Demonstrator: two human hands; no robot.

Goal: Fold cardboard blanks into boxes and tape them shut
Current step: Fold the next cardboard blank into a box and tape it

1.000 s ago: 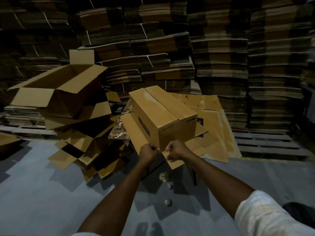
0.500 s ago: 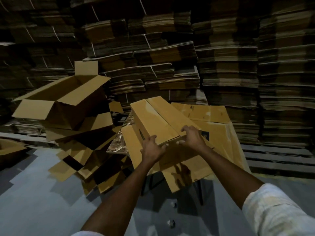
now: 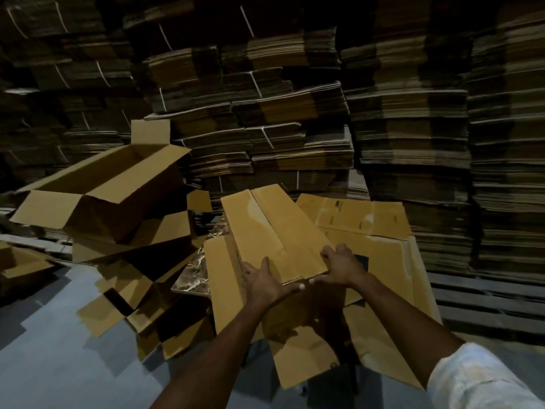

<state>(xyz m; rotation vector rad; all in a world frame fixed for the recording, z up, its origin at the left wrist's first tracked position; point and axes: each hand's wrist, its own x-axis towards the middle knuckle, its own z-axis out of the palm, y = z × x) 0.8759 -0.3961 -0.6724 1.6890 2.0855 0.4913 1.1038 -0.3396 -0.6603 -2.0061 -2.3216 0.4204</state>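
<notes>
1. Straight ahead of me, on a spread of flat blanks (image 3: 368,222), lies the folded box (image 3: 274,231). It is tilted, and its two long flaps are down and meet in a seam along the middle.
2. The left hand (image 3: 265,280) lies spread on the near left corner, with its fingers fairly straight and its thumb along the near edge, pressing down.
3. The right hand (image 3: 342,267) grips the near right corner, with its fingers bent over the top flap and its thumb under the edge.
4. I judge the folding of this box done. A pale sheen crosses the seam, but I cannot tell whether it is tape. No tape roll shows.
5. Off to the left an open box (image 3: 103,184) sits on a tumbled heap, formed but with its flaps up.
6. Behind everything, strapped bundles of blanks (image 3: 295,113) rise high, so most of the work looks to be left.
</notes>
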